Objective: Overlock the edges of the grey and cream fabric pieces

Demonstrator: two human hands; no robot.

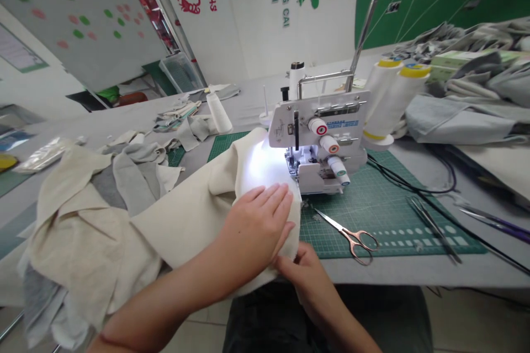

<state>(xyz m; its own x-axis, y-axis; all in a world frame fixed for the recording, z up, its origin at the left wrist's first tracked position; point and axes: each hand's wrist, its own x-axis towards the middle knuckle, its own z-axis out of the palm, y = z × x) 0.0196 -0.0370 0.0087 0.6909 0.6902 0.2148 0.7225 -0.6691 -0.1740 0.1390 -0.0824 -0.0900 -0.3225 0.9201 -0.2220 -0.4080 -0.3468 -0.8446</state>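
A cream piece of fabric (186, 215) lies at the front of a white overlock sewing machine (318, 138), its far part lit by the machine's lamp beside the presser foot. My left hand (263, 218) rests flat on the fabric with fingers stretched out, pointing toward the needle area. Lower down, my right hand (304, 267) grips the near right edge of the cloth, thumb on top and fingers partly hidden beneath it. Right of the cloth, a pair of scissors (348, 234) with copper-coloured handles lies on the green cutting mat (397, 204).
Loose cream and grey fabric pieces (86, 204) heap at the left. Tweezers (434, 229) and a purple-handled tool (497, 223) lie at the right, near black cables (414, 187). White thread cones (381, 99) stand behind the machine; another cone (218, 113) lies tilted. Folded cloth (467, 116) piles at the right.
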